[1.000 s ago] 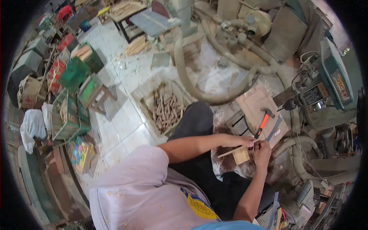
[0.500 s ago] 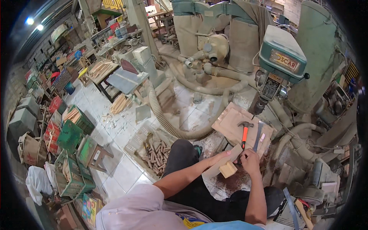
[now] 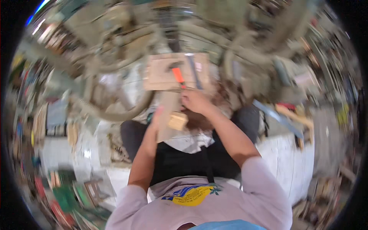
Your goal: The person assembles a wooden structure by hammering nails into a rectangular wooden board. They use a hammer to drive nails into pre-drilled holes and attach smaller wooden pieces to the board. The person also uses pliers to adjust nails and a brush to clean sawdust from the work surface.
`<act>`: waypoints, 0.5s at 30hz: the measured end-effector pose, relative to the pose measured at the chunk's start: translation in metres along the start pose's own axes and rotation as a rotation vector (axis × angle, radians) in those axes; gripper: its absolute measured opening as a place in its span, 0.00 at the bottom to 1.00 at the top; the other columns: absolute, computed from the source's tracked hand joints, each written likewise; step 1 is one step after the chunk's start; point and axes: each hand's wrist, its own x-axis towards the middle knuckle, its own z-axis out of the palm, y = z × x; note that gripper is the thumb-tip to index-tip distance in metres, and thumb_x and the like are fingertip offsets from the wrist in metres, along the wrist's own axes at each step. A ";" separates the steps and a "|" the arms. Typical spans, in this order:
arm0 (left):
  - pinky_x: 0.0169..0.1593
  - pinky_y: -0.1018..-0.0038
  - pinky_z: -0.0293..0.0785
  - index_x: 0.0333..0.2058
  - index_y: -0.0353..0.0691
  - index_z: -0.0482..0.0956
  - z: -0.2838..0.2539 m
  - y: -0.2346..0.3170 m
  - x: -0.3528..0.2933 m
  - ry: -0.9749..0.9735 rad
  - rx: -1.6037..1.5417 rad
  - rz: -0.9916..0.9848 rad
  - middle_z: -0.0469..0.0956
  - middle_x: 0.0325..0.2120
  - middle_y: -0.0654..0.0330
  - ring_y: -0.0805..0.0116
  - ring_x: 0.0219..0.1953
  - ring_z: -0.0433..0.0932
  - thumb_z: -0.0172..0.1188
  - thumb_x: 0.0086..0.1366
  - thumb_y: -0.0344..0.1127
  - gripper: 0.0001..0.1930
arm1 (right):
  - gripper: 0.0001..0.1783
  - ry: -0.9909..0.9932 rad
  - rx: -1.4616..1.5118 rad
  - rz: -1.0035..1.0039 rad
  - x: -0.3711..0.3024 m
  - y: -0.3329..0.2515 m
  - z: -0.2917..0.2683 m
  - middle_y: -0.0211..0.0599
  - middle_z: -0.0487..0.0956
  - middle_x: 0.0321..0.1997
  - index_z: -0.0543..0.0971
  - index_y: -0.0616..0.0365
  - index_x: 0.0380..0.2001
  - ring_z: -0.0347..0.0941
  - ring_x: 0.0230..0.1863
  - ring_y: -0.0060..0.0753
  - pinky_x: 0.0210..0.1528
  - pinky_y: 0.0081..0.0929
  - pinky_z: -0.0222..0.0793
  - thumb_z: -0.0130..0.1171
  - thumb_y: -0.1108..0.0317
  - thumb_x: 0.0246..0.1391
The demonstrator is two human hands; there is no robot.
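pale pinkish-grey tee (image 3: 234, 201), short sleeves (image 3: 257, 174), yellow-and-blue chest print (image 3: 193, 197), dark trousers (image 3: 174, 163) from where i stand; left hand (image 3: 155, 119), right hand (image 3: 194, 100) bare.

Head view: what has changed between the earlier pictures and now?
The view swung right and blurred. The wooden board, edge-on at first, now shows its broad face. Unchanged: the left hand holds the board; the hammer and grey strip lie on the panel. The right hand's grip is unclear.

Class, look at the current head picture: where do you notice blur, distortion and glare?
Head view: strong blur toward the rim, while the flat pale wooden board and orange-and-black hammer look soft but readable; head view: fisheye curvature, black corners; head view: a bright glare patch on the white tiled floor at left.
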 end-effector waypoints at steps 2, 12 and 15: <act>0.54 0.52 0.78 0.67 0.36 0.59 0.010 0.007 -0.001 -0.099 -0.005 0.063 0.72 0.58 0.42 0.48 0.53 0.78 0.53 0.60 0.72 0.50 | 0.10 -0.033 -0.079 -0.033 0.002 0.005 -0.002 0.47 0.81 0.37 0.82 0.57 0.33 0.78 0.44 0.52 0.47 0.47 0.73 0.56 0.63 0.56; 0.53 0.54 0.79 0.66 0.37 0.61 0.059 0.004 -0.019 0.029 0.053 0.107 0.72 0.57 0.46 0.52 0.53 0.77 0.54 0.56 0.77 0.53 | 0.09 0.910 -0.177 0.215 -0.125 -0.001 -0.210 0.39 0.81 0.27 0.82 0.62 0.32 0.75 0.27 0.28 0.32 0.28 0.71 0.63 0.66 0.57; 0.53 0.54 0.79 0.66 0.37 0.62 0.058 0.002 -0.018 -0.027 0.093 0.090 0.73 0.56 0.47 0.54 0.53 0.77 0.54 0.56 0.76 0.52 | 0.11 0.964 -0.637 0.474 -0.210 0.040 -0.272 0.49 0.82 0.30 0.83 0.64 0.35 0.80 0.31 0.48 0.36 0.38 0.74 0.63 0.66 0.54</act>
